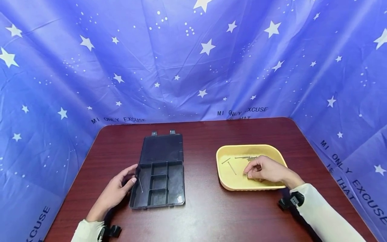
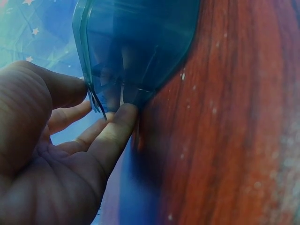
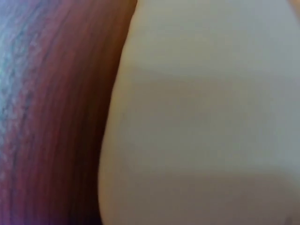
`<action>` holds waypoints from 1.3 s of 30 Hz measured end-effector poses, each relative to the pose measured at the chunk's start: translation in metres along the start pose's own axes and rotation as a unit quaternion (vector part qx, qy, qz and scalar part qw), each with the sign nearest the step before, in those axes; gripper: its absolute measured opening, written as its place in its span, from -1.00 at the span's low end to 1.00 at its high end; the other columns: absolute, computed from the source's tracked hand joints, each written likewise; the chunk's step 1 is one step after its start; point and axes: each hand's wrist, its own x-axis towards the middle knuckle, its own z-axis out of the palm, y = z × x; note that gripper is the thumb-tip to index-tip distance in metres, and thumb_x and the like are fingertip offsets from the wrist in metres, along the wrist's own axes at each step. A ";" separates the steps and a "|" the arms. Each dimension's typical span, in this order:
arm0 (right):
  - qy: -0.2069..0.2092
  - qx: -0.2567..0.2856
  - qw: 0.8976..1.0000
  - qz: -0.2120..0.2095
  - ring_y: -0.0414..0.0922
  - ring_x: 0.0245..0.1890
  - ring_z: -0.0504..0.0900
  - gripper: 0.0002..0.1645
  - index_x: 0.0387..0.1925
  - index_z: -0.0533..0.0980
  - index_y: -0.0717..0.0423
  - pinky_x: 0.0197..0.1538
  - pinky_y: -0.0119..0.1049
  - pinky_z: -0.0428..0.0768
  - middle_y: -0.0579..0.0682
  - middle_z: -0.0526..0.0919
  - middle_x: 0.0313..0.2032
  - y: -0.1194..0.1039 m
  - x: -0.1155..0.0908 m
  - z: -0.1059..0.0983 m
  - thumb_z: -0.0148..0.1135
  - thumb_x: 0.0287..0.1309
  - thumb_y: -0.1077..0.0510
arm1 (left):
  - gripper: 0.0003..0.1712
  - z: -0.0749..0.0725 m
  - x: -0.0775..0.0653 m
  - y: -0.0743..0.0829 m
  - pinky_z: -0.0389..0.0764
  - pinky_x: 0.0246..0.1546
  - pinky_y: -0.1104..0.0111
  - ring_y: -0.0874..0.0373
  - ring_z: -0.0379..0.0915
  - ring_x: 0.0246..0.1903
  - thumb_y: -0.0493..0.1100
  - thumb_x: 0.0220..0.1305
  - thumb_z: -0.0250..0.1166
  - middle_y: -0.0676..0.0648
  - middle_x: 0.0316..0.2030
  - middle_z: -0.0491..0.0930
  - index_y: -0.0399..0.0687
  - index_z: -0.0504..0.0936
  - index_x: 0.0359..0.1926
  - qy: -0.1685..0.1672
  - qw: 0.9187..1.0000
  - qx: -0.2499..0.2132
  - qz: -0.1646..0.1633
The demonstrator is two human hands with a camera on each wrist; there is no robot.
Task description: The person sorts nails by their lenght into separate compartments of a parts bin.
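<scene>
A black compartment box (image 1: 175, 183) lies with its lid (image 1: 163, 148) folded back on the table's left half. My left hand (image 1: 113, 191) grips the box's left wall between thumb and fingers; the left wrist view shows the thumb (image 2: 65, 89) near the rim. One nail (image 1: 140, 185) rests in the long left compartment. Inside the yellow tray (image 1: 225, 183), my right hand (image 1: 266, 169) pinches what looks like a nail, mostly hidden by the fingers. Several more nails (image 1: 242, 157) lie on the tray floor. A blurred pale tray wall (image 3: 201, 122) fills most of the right wrist view.
Both containers stand on a dark red wooden table (image 1: 199, 208), with bare wood between them. A blue curtain (image 1: 181, 67) with white stars hangs behind the table and at its sides. Two latches (image 1: 172, 132) stick up from the lid's far edge.
</scene>
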 end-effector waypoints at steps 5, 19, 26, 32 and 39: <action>0.029 0.025 0.999 0.037 -0.25 -0.51 0.57 -0.88 -0.16 0.74 0.23 -0.48 -0.31 0.63 0.07 0.72 -0.37 -0.010 -0.003 -0.002 0.40 0.29 0.30 | -0.42 0.001 0.000 -0.002 0.54 -0.04 0.63 0.32 0.59 0.07 -0.32 0.50 0.29 -0.28 0.13 0.69 -0.19 0.45 0.48 0.004 1.000 -0.003 0.002; 0.108 0.039 0.993 -0.039 -0.12 -0.40 0.77 -0.85 -0.15 0.66 0.43 -0.31 -0.32 0.72 0.23 0.77 -0.36 -0.038 0.001 0.000 0.37 0.29 0.37 | -0.43 -0.001 0.004 0.002 0.53 -0.05 0.64 0.20 0.63 0.07 -0.30 0.51 0.29 -0.31 0.12 0.69 -0.22 0.45 0.48 -0.002 1.000 -0.011 0.009; 0.139 0.101 0.983 -0.060 -0.16 -0.34 0.80 -0.81 -0.08 0.61 0.47 -0.23 -0.18 0.79 0.05 0.80 -0.32 -0.058 0.009 0.000 0.33 0.30 0.44 | -0.42 0.000 0.003 0.001 0.56 -0.06 0.61 0.25 0.61 0.08 -0.30 0.52 0.28 -0.30 0.15 0.68 -0.18 0.44 0.49 -0.002 1.000 -0.005 -0.004; 0.145 0.153 0.974 -0.087 -0.10 -0.33 0.82 -0.77 0.00 0.63 0.30 -0.21 -0.14 0.80 -0.03 0.81 -0.30 -0.079 0.019 0.001 0.32 0.33 0.43 | -0.42 -0.001 0.003 0.003 0.62 -0.12 0.51 0.25 0.61 0.06 -0.30 0.52 0.28 -0.31 0.14 0.67 -0.18 0.44 0.49 -0.007 1.000 -0.021 -0.007; 0.150 0.222 0.955 -0.124 -0.15 -0.30 0.83 -0.65 0.02 0.67 0.08 -0.25 -0.23 0.79 -0.06 0.81 -0.28 -0.106 0.035 0.004 0.32 0.31 0.47 | -0.41 -0.001 0.003 0.002 0.64 -0.15 0.46 0.21 0.63 0.05 -0.31 0.52 0.27 -0.33 0.14 0.67 -0.18 0.43 0.50 -0.010 0.999 -0.034 -0.009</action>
